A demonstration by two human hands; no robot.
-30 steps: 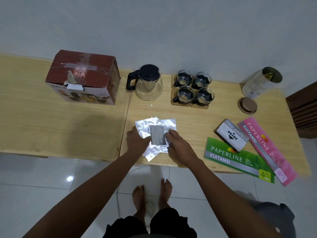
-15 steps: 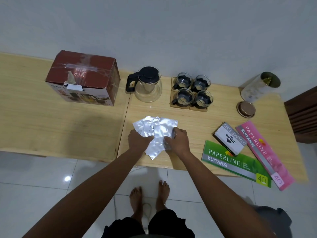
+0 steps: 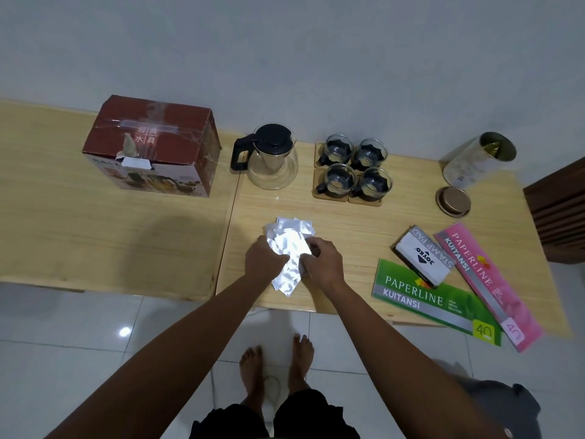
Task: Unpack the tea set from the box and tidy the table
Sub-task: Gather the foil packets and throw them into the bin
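Silver foil sachets (image 3: 289, 248) in a loose overlapping pile near the front edge of the table (image 3: 348, 236), centre of the head view. Left hand (image 3: 264, 259) curled on the pile's left flank, right hand (image 3: 321, 264) curled on its right flank; fingers of both closed onto the foil, pressing inward. Judged step: gathering the sachets into one stack. Advised: squeeze from both flanks evenly, square the edges against the tabletop, lift only once the lowest sachet, protruding toward the near edge, is tucked in. Slippery foil; risk of strays sliding off the front.

Tea set already out: glass teapot (image 3: 269, 160) with black lid, far centre; four glass cups (image 3: 353, 169) on wooden coasters just right of it. Red box (image 3: 155, 147) far left, top taped.

Surface: pale wood, two tables abutted. Right side: open tin (image 3: 474, 160), its lid (image 3: 452, 201), stamp pad box (image 3: 422, 256), green receipt book (image 3: 433, 301), pink receipt book (image 3: 487, 283). White tiled floor, plain grey wall.
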